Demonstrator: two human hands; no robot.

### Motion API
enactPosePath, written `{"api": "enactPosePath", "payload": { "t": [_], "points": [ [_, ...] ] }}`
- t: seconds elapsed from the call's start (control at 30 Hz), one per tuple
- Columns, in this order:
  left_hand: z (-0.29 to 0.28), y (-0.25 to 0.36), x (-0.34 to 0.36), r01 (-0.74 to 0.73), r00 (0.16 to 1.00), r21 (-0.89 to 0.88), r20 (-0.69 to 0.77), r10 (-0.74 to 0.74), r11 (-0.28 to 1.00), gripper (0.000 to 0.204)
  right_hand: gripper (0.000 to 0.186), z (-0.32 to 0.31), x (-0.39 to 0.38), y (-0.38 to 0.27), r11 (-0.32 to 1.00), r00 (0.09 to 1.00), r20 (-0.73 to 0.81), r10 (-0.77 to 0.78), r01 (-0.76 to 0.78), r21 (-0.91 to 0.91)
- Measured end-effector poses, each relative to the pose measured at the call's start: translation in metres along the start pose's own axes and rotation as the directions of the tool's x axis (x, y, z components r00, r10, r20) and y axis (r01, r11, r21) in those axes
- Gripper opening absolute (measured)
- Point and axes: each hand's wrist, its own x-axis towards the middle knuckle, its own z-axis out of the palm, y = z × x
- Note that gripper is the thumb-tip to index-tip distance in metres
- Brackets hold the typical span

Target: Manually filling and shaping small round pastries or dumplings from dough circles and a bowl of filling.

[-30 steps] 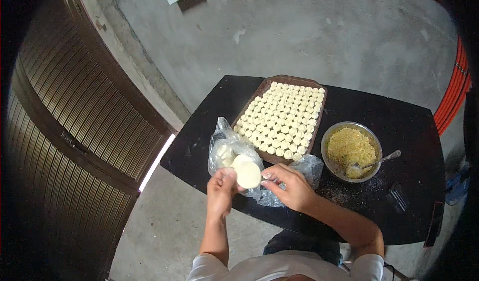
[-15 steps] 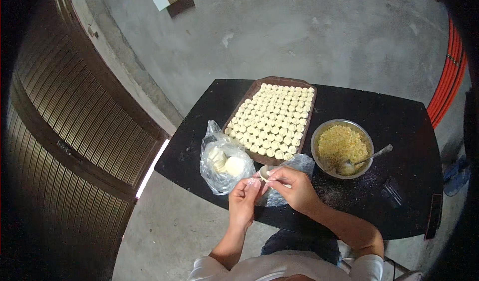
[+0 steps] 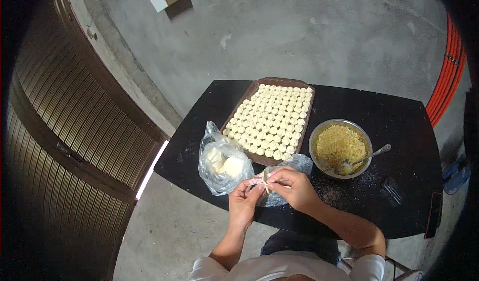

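Note:
A thin pale dough wrapper [image 3: 265, 181] stands on edge between my hands, pinched at the fingertips over the table's near edge. My left hand [image 3: 242, 199] grips its left side, fingers curled. From the right, my right hand [image 3: 298, 188] pinches the other side with thumb and fingers; any filling inside is hidden. Beside my left hand, a clear plastic bag [image 3: 206, 175] holds round dough wrappers [image 3: 232, 167]. Another clear plastic sheet [image 3: 302, 166] lies under my right hand. Beyond, small pleated dumplings [image 3: 269, 124] stand in close rows on a brown tray [image 3: 257, 158].
A steel bowl [image 3: 312, 147] of yellow crumbly filling [image 3: 344, 140] stands on the right, a metal spoon [image 3: 382, 150] leaning in it. Crumbs and a small dark packet [image 3: 392, 191] lie on the black table [image 3: 394, 116]. Orange pipes [image 3: 451, 71] and a brown shutter [image 3: 75, 131] flank the room.
The wrapper, cupped in my fingers before, now shows as a narrow upright edge between my fingertips. My hands have barely shifted; the view has moved slightly.

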Motion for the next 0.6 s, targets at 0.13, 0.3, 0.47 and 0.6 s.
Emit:
{"api": "enactPosePath", "payload": {
  "t": [0.13,0.3,0.47,0.6],
  "points": [
    [0.000,0.000,0.000,0.012,1.000,0.009,0.006,-0.012,1.000,0.021,0.010,0.000,0.001,0.001,1.000,1.000,-0.009,0.015,-0.015,0.020],
    [0.004,0.007,-0.004,0.003,0.998,0.050,0.056,-0.005,0.999,0.027,0.011,-0.002,0.001,-0.005,0.999,0.999,-0.005,0.040,-0.040,-0.018],
    [0.002,0.001,-0.002,-0.089,0.991,0.127,0.109,0.076,0.988,0.031,0.009,-0.003,0.002,-0.004,0.994,0.995,0.003,0.098,-0.098,0.039],
    [0.004,0.007,-0.003,0.013,0.998,0.101,0.062,-0.019,0.995,0.027,0.008,-0.007,0.002,0.004,0.986,0.988,0.034,0.150,-0.152,0.074]
  ]
}}
